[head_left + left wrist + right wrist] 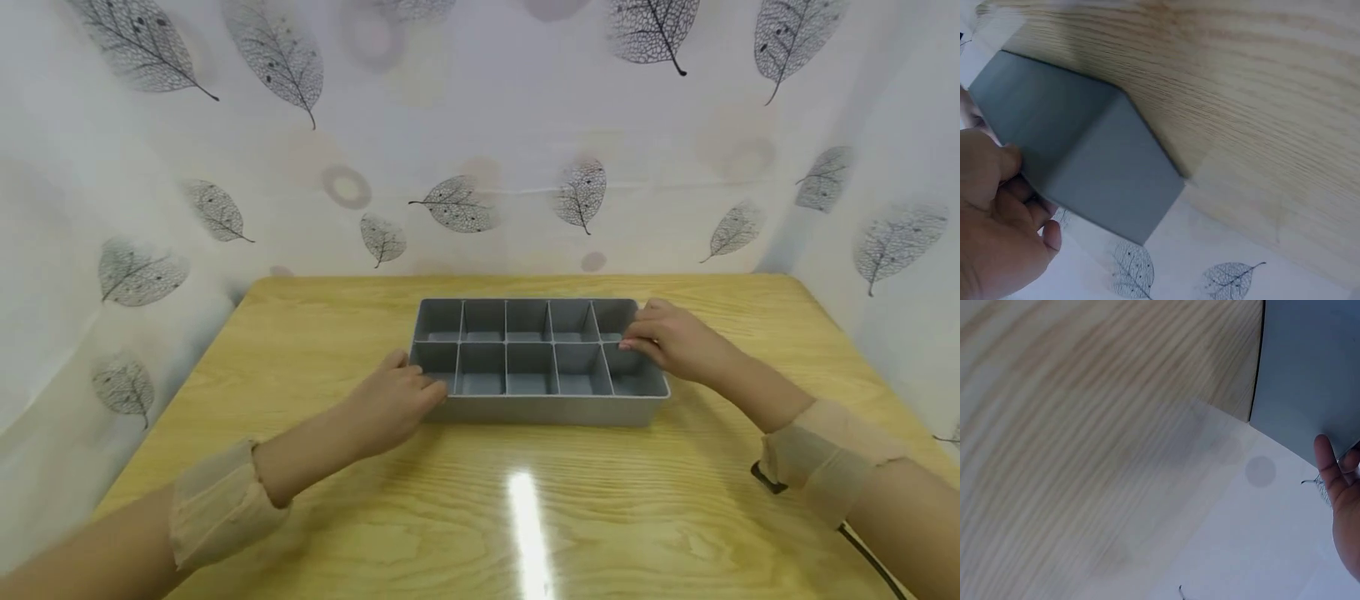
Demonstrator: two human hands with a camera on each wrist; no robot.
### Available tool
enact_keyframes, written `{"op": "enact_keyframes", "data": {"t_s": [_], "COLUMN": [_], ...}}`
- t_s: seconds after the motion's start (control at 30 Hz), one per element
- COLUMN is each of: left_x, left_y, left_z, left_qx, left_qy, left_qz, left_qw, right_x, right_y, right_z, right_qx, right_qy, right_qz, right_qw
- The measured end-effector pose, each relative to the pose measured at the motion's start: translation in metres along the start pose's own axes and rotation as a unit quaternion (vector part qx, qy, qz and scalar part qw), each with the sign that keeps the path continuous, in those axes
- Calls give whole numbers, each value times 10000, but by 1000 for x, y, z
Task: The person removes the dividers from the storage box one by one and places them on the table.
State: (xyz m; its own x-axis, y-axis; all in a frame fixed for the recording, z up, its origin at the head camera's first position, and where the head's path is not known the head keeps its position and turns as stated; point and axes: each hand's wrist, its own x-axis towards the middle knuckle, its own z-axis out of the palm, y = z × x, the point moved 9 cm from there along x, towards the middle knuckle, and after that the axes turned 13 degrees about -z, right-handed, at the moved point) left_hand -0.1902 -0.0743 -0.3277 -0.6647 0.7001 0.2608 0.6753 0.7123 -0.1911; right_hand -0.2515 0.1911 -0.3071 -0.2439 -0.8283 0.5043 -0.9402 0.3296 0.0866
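Note:
A grey divided storage tray (547,411) sits on the wooden table, its open compartments in two rows facing up. My left hand (397,400) grips the near left corner, fingers over the rim. In the left wrist view the left thumb and fingers of that hand (997,219) pinch the edge of the tray wall (1110,162). At the opposite end, my right hand (678,342) holds the right rim, its fingers bent over into the end compartments. The right wrist view has a straight digit of this hand (1347,506) lying against the outer wall (1304,369).
Pale wood-grain table (337,325) extends around the tray, with a bright light reflection in front. Behind and at both sides hangs a white cloth (517,242) printed with leaves. A dark cable (870,558) trails by the right forearm.

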Motion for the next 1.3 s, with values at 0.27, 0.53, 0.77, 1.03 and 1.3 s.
{"op": "enact_keyframes", "data": {"t_s": [0.27,0.53,0.77,1.03,1.3], "left_x": [-34,-36,-31,8,11], "left_y": [-4,-5,-5,-25,-36], "left_z": [-16,-15,-20,-64,-22], "left_qx": [-142,-363,-736,-1893,-1468], "left_qy": [-348,-634,-1114,14,105], "left_qz": [-309,-429,-353,-612,-1269], "left_qw": [9988,9964,9904,9800,9809], "right_x": [22,18,15,2,16], "right_y": [-13,-30,-25,-12,-35], "right_z": [16,6,6,-17,-37], "right_qx": [191,153,664,1592,929], "right_qy": [-9,178,-572,-1276,-709], "right_qz": [-107,-300,450,2376,2292], "right_qw": [9998,9993,9951,9497,9663]}}
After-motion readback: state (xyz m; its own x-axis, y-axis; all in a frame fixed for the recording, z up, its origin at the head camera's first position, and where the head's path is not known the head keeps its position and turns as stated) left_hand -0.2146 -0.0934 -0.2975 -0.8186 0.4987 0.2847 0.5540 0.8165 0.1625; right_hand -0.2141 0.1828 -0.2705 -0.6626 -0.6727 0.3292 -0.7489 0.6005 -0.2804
